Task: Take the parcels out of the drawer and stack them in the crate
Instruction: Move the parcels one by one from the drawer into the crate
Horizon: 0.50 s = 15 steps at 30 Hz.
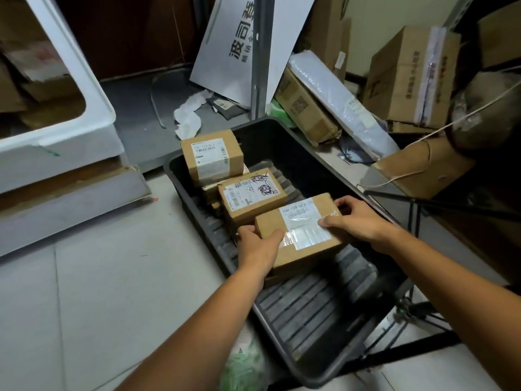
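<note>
We count three labelled parcels showing on top inside the one dark crate (296, 153), in a row by its left wall. The far parcel (211, 159) is at the crate's back corner. The middle parcel (252, 196), its label scribbled with black circles, is just in front of it. The near parcel (301, 238) lies toward the crate's centre. Edges of other boxes show beneath them; we cannot count those.

Both hands grip the near parcel. Our left hand (258, 244) clasps its left end, thumb on top, the fingers hidden. Our right hand (355, 221) has its thumb pressed on the label and its fingers curled round the right corner.

One white container (70, 131) stands left of the crate.
</note>
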### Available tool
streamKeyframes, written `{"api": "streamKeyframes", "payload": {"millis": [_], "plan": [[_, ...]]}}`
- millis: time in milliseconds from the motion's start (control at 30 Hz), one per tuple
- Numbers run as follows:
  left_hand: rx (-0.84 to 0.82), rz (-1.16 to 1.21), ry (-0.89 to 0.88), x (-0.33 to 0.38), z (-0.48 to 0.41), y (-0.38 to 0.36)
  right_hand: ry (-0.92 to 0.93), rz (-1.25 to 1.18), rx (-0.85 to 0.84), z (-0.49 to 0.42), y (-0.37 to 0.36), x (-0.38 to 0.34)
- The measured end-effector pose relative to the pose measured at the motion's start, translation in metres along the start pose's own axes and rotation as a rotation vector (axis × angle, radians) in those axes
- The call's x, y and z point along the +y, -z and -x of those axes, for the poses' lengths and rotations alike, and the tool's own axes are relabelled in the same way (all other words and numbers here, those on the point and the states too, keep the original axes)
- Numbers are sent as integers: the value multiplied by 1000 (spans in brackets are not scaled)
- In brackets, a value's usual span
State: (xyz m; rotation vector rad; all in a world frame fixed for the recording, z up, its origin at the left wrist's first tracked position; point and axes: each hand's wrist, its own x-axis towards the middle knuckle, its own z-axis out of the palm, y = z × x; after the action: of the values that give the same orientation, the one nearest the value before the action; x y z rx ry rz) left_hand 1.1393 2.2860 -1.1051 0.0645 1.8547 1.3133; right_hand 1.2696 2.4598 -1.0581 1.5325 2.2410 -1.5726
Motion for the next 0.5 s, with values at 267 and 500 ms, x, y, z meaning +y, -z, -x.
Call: {"api": "streamKeyframes", "payload": {"millis": [267,500], "plan": [[44,34,31,-12,-13,-4,-41,17,-37,-20,-10,8],[143,-24,35,-8,-15,-3,-41,41,-101,-26,-17,3]]}}
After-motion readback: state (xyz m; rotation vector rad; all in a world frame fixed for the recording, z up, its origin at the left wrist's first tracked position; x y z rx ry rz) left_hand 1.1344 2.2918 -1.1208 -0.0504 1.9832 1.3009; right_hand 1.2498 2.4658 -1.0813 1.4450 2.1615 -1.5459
